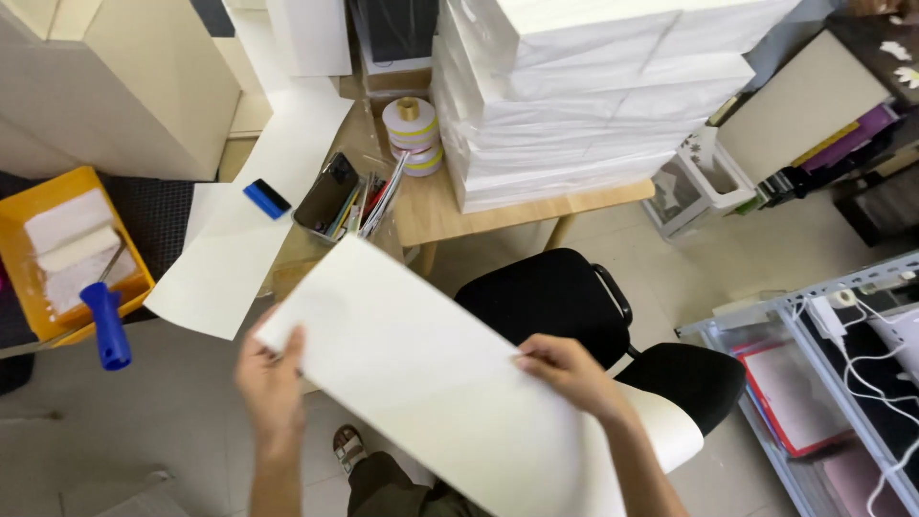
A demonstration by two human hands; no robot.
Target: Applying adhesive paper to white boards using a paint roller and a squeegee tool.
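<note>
Right now both hands are on a large cream-white sheet [421, 383], held up in the air over the floor and in front of a black office chair [574, 297]. Left hand [273, 383] pinches the sheet's near-left edge, thumb on top, fingers curled underneath. Right hand [565, 369] grips the right edge, fingertips pressed onto the upper face, wrist coming in from below. The sheet runs slantwise, its far corner pointing toward the wooden table [498, 206], its near end curling down past the right forearm.

Up on that table sits a tall stack of white wrapped packs [574, 96], and just beside it a small pile of tape rolls [414, 134]. Next to those, a clear tray of pens with a dark phone [327, 191] lying on it. Another long white sheet [258, 220] hangs off the table's left side, with a blue squeegee [266, 199] resting on it. Far left, an orange paint tray [57, 249] holds a white roller with a blue handle [105, 325]. At right stands a metal shelf rack [823, 383] with white cables
</note>
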